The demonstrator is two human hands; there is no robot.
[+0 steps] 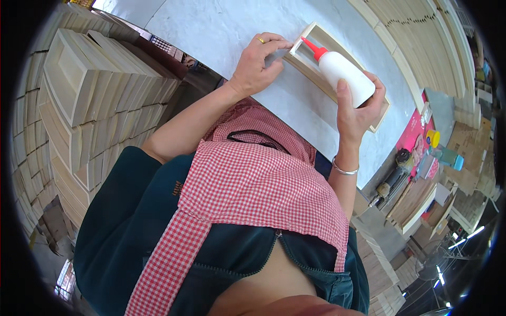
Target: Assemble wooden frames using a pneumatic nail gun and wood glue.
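My right hand (358,108) is wrapped round the lower part of a white squeeze bottle (345,76) with a red pointed nozzle. The bottle is tilted, its nozzle tip close to the left end of a narrow, rectangular frame (310,75) of pale wood. This frame lies on a grey-white marbled tabletop (221,31), partly hidden beneath the bottle and my right hand. At the frame's left corner, my left hand (258,63) rests with its index fingertip against the wood. Its thumb is held apart and the other fingers are partly curled.
Stacked pale wooden boxes (100,79) rise at my left. Long wooden strips (421,31) line the table's far right side. Toward the right edge lie a pink sheet (408,131), a yellow-capped container (432,138), a blue-capped bottle (453,160) and several small tools.
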